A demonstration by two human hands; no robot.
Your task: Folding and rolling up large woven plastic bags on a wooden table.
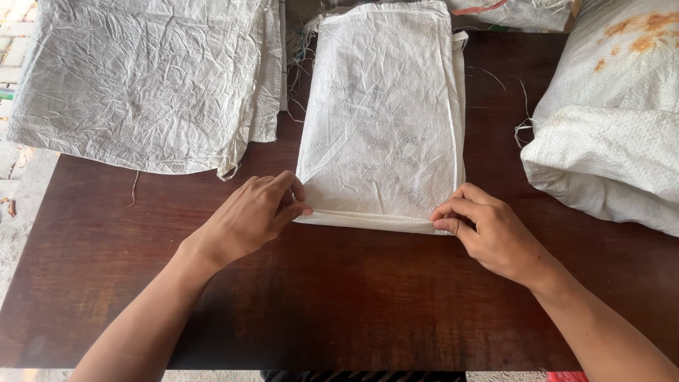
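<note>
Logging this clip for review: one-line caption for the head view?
Left hand and right hand pinch the near edge of a folded white woven sack on a dark wooden table.

The table [339, 297] is dark brown wood, smooth with a dull sheen. On it, the folded sack [382, 120] is white woven plastic, finely ribbed, creased and slightly glossy. Left of that sack, the flat pile of sacks [148, 78] is the same weave, more crumpled. Right of it, the stuffed sack [615, 134] looks coarse, matt and rust-stained.
</note>
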